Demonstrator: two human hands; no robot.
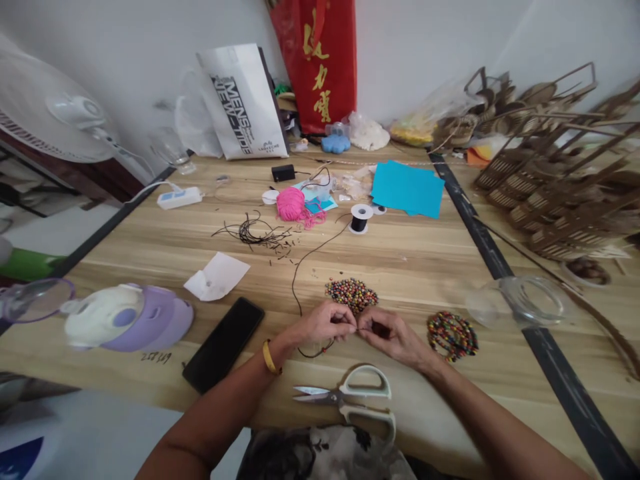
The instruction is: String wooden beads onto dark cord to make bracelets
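Note:
My left hand (330,321) and my right hand (389,330) meet fingertip to fingertip over the table, both pinched. A thin black cord (295,277) runs from a white-flanged spool (360,219) and loops under my left hand, whose fingers grip it. A few small reddish beads sit on the cord's loop. What the right fingertips pinch is too small to tell. Just beyond the hands lies a pile of multicoloured beads (350,293). To the right rests a coil of strung beads (453,335). Scissors (340,397) lie in front, blades pointing left.
On the left are a black phone (223,344), a purple-and-white device (130,317) and a white paper (217,275). Cut black cords (255,233), pink yarn (291,204) and blue sheets (407,189) lie farther back. A clear round container (533,301) and brown woven baskets (550,193) stand right.

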